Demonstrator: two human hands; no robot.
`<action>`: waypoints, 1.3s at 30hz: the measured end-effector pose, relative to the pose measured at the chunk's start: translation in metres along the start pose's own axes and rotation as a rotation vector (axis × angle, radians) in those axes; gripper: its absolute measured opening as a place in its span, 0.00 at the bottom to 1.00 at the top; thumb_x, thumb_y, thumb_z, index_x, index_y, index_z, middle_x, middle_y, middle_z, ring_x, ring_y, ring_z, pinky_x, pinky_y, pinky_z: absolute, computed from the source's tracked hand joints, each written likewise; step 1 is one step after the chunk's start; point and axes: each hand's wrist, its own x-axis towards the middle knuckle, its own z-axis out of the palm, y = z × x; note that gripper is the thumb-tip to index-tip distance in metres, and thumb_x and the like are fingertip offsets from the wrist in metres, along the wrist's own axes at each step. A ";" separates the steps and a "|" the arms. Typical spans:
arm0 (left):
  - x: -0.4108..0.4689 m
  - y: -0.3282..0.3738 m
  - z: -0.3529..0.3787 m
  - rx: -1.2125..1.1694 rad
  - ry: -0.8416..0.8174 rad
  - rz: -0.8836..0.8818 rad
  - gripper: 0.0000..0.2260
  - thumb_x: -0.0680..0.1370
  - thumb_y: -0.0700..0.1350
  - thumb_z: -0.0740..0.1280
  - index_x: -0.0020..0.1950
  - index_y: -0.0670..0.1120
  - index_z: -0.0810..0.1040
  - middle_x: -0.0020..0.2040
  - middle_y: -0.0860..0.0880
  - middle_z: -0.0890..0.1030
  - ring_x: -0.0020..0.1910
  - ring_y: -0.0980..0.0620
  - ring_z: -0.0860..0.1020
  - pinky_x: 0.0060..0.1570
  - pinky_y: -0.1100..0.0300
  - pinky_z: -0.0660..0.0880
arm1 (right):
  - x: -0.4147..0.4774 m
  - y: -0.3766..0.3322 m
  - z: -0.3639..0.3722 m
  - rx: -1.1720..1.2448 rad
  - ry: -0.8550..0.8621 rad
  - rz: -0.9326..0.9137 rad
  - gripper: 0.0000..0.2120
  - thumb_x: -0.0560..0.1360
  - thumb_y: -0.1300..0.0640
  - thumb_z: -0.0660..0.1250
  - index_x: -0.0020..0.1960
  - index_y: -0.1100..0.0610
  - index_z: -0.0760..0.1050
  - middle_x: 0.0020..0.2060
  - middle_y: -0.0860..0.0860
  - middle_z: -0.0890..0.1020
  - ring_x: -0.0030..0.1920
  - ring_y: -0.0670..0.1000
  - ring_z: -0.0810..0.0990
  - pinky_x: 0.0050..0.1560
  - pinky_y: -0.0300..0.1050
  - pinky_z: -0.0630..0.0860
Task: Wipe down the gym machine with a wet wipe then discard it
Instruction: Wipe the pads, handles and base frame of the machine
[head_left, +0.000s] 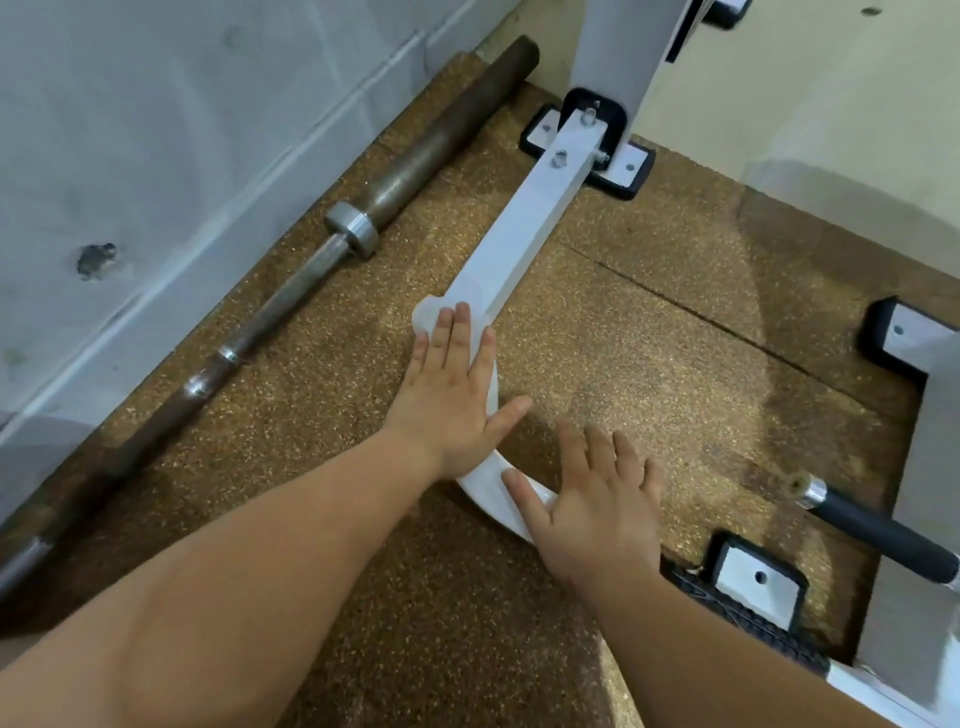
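A white base bar (524, 234) of the gym machine runs low over the floor from a bolted upright at the top down to a curved end near me. My left hand (452, 395) lies flat on the bar with straight fingers, pressing a white wet wipe (427, 318) onto it; the wipe bunches out past the fingertips on the left. My right hand (592, 499) rests flat with spread fingers on the bar's curved lower part, close to the left hand.
A rusty barbell (291, 296) lies along the grey wall (156, 130) at left. The floor is brown speckled rubber matting (649, 338). Black-edged foot plates (758, 582) and a black-gripped handle (878, 535) of the machine stand at right.
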 end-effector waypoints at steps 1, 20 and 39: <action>0.011 -0.002 -0.004 0.007 0.003 -0.001 0.43 0.76 0.72 0.36 0.82 0.45 0.33 0.79 0.39 0.28 0.78 0.42 0.27 0.77 0.43 0.32 | 0.002 0.000 0.000 -0.003 -0.006 -0.002 0.48 0.71 0.20 0.31 0.83 0.46 0.44 0.83 0.51 0.53 0.83 0.58 0.45 0.80 0.64 0.43; 0.029 -0.016 -0.013 0.018 -0.013 0.057 0.44 0.75 0.72 0.33 0.81 0.43 0.32 0.80 0.42 0.28 0.78 0.45 0.26 0.78 0.44 0.33 | 0.004 -0.004 -0.003 -0.013 -0.077 0.006 0.53 0.67 0.21 0.27 0.78 0.46 0.62 0.79 0.49 0.62 0.77 0.57 0.60 0.75 0.56 0.61; 0.094 -0.016 -0.041 0.003 0.022 0.146 0.40 0.81 0.69 0.40 0.82 0.43 0.35 0.82 0.43 0.32 0.80 0.47 0.30 0.80 0.46 0.36 | 0.006 -0.004 -0.008 -0.004 -0.105 0.009 0.51 0.69 0.19 0.31 0.76 0.47 0.67 0.76 0.49 0.66 0.74 0.57 0.65 0.69 0.57 0.66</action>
